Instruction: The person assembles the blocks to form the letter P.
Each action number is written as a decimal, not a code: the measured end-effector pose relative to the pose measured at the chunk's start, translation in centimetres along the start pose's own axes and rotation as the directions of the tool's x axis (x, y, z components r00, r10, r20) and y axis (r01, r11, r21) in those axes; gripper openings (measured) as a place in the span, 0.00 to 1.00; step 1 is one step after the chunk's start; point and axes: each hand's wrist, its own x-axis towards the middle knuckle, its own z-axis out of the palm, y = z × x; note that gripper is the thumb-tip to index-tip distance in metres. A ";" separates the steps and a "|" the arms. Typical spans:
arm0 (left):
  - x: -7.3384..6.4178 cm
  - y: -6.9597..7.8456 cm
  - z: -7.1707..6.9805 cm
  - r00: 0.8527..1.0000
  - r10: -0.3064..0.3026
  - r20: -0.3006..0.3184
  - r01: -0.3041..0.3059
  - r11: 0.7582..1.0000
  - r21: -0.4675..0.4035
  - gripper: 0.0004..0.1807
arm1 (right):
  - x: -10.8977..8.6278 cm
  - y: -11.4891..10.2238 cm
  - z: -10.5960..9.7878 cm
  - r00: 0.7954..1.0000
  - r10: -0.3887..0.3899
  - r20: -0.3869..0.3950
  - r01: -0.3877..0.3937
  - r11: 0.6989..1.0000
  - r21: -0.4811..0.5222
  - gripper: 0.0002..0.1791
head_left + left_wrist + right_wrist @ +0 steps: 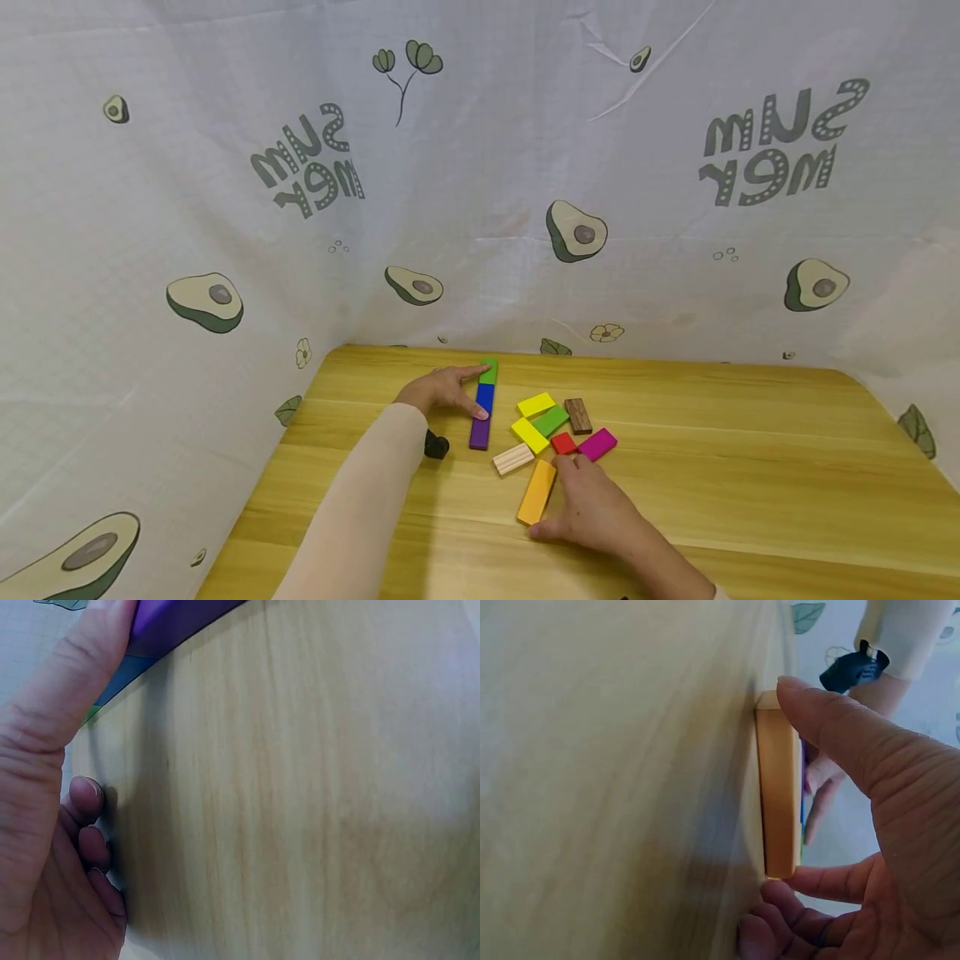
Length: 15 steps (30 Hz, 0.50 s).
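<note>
A green block [489, 371], a blue block [485, 397] and a purple block [479, 433] lie end to end in a row. My left hand [444, 390] touches this row from its left side, index finger at the green block and thumb near where blue meets purple. In the left wrist view the thumb [82, 675] rests against the purple block [180, 622]. Nearer to me, my right hand [592, 507] pinches an orange block [537, 492] by its two ends. The right wrist view shows this orange block [778, 787] between thumb and index finger, low at the tabletop.
Between and beyond the hands lie loose blocks: two yellow [536, 406], a green one [551, 421], a brown one [578, 416], a red one [564, 443], a magenta one [597, 445] and a striped pale one [513, 459]. A printed curtain [480, 167] borders the wooden table [750, 467].
</note>
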 end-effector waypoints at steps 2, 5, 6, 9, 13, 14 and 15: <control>-0.1 0.0 0.0 1.000 0.000 0.000 0.000 1.000 0.010 0.55 | 0.0 0.0 0.1 1.000 -0.012 0.000 0.012 1.000 -0.012 0.62; -0.2 0.1 0.0 1.000 -0.004 -0.001 0.004 1.000 0.016 0.55 | -0.1 -0.1 0.1 0.999 -0.038 -0.004 0.038 0.999 -0.028 0.59; -0.2 0.1 0.0 1.000 -0.006 0.001 0.006 1.000 0.017 0.55 | -0.1 -0.1 0.1 0.999 -0.045 -0.007 0.045 0.998 -0.032 0.59; -0.1 0.1 0.0 1.000 -0.011 0.005 0.011 1.000 0.015 0.55 | -0.2 -0.4 0.0 0.996 -0.087 -0.017 0.086 0.995 -0.051 0.56; -0.1 0.1 -0.1 1.000 -0.017 0.003 0.017 1.000 0.016 0.55 | -0.1 -1.1 -0.2 0.983 -0.179 -0.044 0.177 0.983 -0.057 0.54; -0.2 0.2 -0.1 1.000 -0.018 0.002 0.018 1.000 0.016 0.55 | -0.1 -1.4 -0.2 0.977 -0.206 -0.050 0.203 0.977 -0.056 0.54; -0.2 0.2 -0.1 1.000 -0.018 0.000 0.018 1.000 0.014 0.55 | 0.0 -1.7 -0.2 0.972 -0.230 -0.054 0.227 0.973 -0.049 0.54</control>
